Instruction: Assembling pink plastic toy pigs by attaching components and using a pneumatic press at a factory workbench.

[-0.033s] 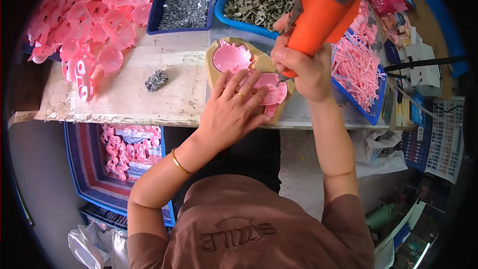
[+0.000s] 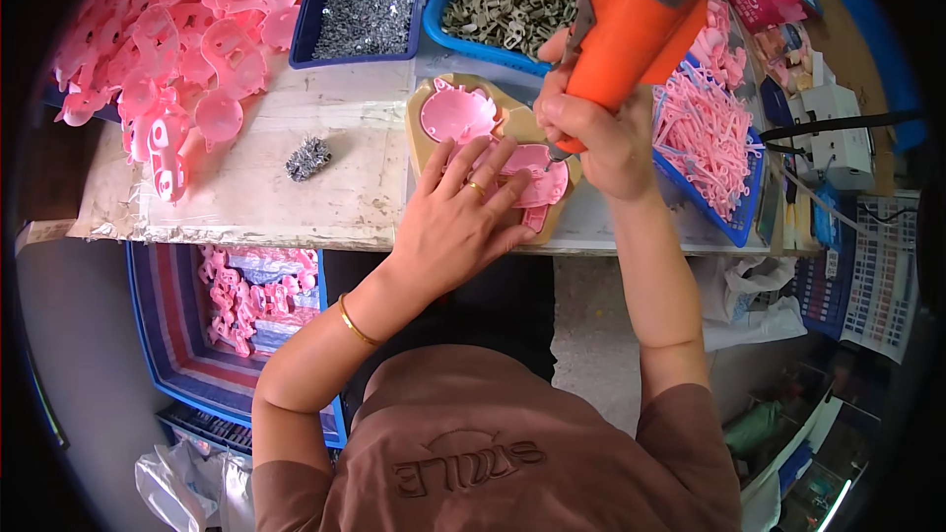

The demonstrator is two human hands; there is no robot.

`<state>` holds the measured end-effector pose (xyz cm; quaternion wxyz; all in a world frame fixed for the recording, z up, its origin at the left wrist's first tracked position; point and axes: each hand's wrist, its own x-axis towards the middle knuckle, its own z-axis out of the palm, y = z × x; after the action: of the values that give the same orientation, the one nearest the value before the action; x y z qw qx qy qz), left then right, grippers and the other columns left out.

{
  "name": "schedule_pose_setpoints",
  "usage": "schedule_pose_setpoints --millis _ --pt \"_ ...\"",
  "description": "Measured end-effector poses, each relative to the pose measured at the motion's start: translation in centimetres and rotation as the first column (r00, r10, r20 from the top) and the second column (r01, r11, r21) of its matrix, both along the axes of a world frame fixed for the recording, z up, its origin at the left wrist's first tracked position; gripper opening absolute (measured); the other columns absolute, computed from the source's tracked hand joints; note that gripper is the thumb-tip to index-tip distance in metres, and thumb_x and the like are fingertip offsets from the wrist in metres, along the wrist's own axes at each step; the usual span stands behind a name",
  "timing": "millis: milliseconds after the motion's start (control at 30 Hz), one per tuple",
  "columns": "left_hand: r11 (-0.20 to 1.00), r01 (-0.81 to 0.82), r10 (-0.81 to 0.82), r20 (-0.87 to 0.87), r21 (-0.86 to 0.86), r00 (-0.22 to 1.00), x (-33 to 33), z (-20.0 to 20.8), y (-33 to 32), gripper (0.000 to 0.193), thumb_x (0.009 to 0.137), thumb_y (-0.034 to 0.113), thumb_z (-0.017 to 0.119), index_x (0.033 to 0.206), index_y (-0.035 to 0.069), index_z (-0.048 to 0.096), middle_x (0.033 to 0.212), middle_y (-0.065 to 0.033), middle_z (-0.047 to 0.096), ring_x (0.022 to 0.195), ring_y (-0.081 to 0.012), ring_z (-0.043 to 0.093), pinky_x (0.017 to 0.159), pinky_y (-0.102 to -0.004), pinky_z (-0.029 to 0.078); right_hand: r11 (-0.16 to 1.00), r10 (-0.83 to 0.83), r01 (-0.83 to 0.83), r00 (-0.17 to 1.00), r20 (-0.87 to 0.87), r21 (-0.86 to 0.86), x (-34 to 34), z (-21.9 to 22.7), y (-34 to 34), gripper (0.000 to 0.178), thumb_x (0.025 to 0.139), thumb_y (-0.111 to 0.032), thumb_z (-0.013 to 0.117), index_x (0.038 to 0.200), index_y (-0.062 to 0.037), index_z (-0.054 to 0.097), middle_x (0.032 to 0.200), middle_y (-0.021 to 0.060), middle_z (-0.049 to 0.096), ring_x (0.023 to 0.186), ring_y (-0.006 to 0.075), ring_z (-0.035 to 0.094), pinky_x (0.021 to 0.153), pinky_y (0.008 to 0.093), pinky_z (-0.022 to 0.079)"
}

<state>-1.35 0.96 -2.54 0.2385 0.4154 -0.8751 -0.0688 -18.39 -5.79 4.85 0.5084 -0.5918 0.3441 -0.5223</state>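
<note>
A tan block with hollows point(image 2: 423, 143) lies at the front of the worktable, with pink plastic shell point(image 2: 459, 114) seated in it. My left hand point(image 2: 459, 213) rests flat on the shell, fingers spread, pressing over its middle; part of the pink plastic is hidden beneath. In my right hand point(image 2: 603, 138), closed around its grip, is an orange power screwdriver point(image 2: 623, 34). It slants down to the left, and its tip comes down at the right part of the shell. Whether a screw sits under the tip is too small to tell.
A small heap of screws point(image 2: 308, 159) lies left of the block. Behind stand a dark blue tray of screws point(image 2: 421, 0) and a blue basket of metal clips point(image 2: 437, 28). Pink shells point(image 2: 236, 54) pile up at left; a blue basket of thin pink parts point(image 2: 741, 229) is at right.
The screwdriver and my right hand have shifted very slightly left. My left hand and the pink shell stay in place.
</note>
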Motion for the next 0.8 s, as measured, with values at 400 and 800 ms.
schedule_pose_setpoints --millis 400,800 --pt "1.0 -0.008 0.008 0.004 0.011 1.0 -0.3 0.1 0.1 0.049 0.089 0.047 0.065 0.124 0.013 0.065 0.143 -0.0106 0.05 0.134 -0.0296 0.044 0.117 -0.05 0.028 1.0 0.012 -0.012 1.0 0.009 -0.017 -0.2 -0.9 0.0 0.037 0.08 -0.007 0.061 0.114 0.0044 0.054 0.069 0.0041 0.056 0.057 0.0104 0.053 0.054 0.025 0.044" --pt "1.0 -0.018 0.018 0.007 -0.014 1.0 -0.6 0.1 0.0 0.048 0.087 0.046 0.067 0.121 0.012 0.066 0.142 -0.0098 0.051 0.132 -0.0294 0.045 0.115 -0.05 0.03 0.998 0.003 0.0 0.999 0.054 -0.061 -0.2 -2.3 0.2 0.031 0.079 -0.006 0.062 0.107 0.001 0.052 0.071 0.0044 0.056 0.057 0.009 0.052 0.05 0.0226 0.042"
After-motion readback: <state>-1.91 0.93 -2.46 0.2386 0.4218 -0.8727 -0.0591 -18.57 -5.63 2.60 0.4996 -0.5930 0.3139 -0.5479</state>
